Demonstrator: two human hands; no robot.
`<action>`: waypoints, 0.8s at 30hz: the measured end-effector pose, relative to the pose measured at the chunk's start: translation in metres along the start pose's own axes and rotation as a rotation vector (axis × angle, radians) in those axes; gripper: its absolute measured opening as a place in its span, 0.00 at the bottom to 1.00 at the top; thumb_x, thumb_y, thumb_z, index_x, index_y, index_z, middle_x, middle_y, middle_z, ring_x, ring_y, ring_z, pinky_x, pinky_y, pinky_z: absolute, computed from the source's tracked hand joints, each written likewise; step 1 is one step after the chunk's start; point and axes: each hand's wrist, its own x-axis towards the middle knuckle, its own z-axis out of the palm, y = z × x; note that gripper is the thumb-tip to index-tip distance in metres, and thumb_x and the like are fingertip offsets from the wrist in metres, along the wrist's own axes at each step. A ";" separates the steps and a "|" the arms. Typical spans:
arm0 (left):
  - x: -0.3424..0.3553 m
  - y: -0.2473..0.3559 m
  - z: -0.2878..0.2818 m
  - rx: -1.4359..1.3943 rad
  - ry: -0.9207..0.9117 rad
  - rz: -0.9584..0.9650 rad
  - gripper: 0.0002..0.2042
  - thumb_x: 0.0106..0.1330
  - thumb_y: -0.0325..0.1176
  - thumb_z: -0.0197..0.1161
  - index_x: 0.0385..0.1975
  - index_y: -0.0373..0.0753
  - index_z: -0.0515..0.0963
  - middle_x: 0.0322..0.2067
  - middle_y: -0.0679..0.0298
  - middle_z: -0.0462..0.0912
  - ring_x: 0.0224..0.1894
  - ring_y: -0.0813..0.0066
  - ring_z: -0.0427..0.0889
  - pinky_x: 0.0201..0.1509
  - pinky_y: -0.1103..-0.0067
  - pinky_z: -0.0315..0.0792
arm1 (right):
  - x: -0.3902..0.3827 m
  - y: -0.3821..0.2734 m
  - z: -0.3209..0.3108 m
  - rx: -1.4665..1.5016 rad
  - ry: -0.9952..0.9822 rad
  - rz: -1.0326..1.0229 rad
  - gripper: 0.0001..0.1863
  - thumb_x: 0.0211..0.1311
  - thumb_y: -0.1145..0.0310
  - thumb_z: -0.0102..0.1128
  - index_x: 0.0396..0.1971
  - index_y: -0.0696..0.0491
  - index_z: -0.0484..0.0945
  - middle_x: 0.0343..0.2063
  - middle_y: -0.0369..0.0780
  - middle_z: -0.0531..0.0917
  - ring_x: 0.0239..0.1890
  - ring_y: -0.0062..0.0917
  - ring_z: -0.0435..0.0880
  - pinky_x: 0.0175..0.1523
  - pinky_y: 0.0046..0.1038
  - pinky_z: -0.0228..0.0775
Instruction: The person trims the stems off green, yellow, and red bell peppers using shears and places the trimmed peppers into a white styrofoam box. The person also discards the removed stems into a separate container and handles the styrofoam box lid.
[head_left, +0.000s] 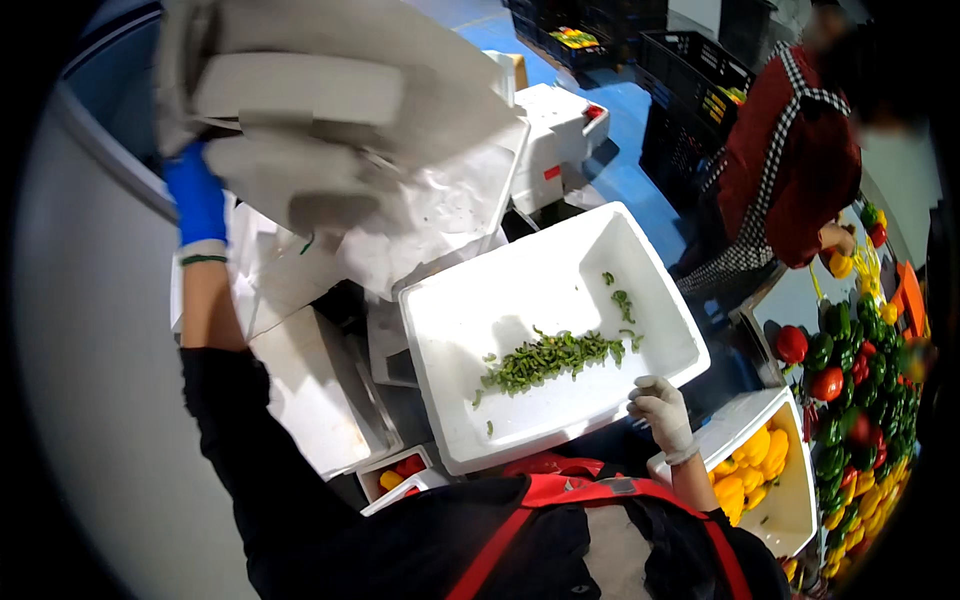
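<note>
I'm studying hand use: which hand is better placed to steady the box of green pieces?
Likely the right hand, at the box rim; the left hand is at a blurred grey object.

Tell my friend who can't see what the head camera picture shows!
A blue-gloved left hand holds a blurred grey container, while the white-gloved right hand is at the rim of a white box holding small green pieces. At right, a person in a checkered apron stands beside colourful peppers.

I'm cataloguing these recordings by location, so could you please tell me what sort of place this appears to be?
Probably a produce sorting or packing room: peppers are heaped on a table, white boxes stand close by, and black crates stand beyond.
</note>
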 end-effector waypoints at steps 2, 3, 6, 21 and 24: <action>0.037 -0.040 -0.003 0.138 0.140 0.063 0.17 0.67 0.29 0.55 0.55 0.35 0.73 0.54 0.50 0.76 0.53 0.57 0.77 0.58 0.70 0.70 | 0.002 0.002 0.015 -0.088 -0.019 0.028 0.17 0.56 0.77 0.57 0.47 0.59 0.73 0.35 0.39 0.80 0.35 0.23 0.81 0.42 0.23 0.75; 0.047 0.012 -0.012 0.341 0.017 -0.107 0.18 0.65 0.30 0.58 0.55 0.36 0.73 0.54 0.51 0.76 0.53 0.59 0.78 0.58 0.71 0.70 | 0.001 0.003 0.020 -0.122 0.006 0.025 0.17 0.56 0.77 0.58 0.47 0.59 0.73 0.36 0.39 0.80 0.35 0.23 0.80 0.42 0.22 0.74; 0.098 -0.056 0.000 1.007 0.066 -0.235 0.15 0.66 0.39 0.57 0.47 0.37 0.78 0.48 0.53 0.81 0.50 0.58 0.79 0.52 0.74 0.72 | 0.003 0.006 0.033 -0.150 -0.020 0.031 0.17 0.55 0.78 0.56 0.47 0.61 0.73 0.36 0.39 0.80 0.37 0.21 0.79 0.43 0.21 0.73; -0.043 -0.033 0.298 -0.712 -0.419 -0.330 0.43 0.59 0.37 0.68 0.70 0.32 0.50 0.69 0.53 0.55 0.68 0.64 0.59 0.70 0.75 0.55 | 0.001 0.025 0.053 -1.321 0.014 -0.275 0.24 0.46 0.71 0.59 0.48 0.51 0.74 0.44 0.43 0.77 0.53 0.39 0.74 0.59 0.41 0.62; -0.040 0.005 0.257 -0.797 -0.412 -0.380 0.39 0.61 0.36 0.67 0.69 0.32 0.53 0.68 0.52 0.57 0.68 0.65 0.59 0.69 0.75 0.56 | 0.008 0.032 0.061 -1.633 -0.150 -0.378 0.25 0.46 0.69 0.62 0.49 0.48 0.73 0.47 0.41 0.76 0.56 0.37 0.71 0.62 0.44 0.57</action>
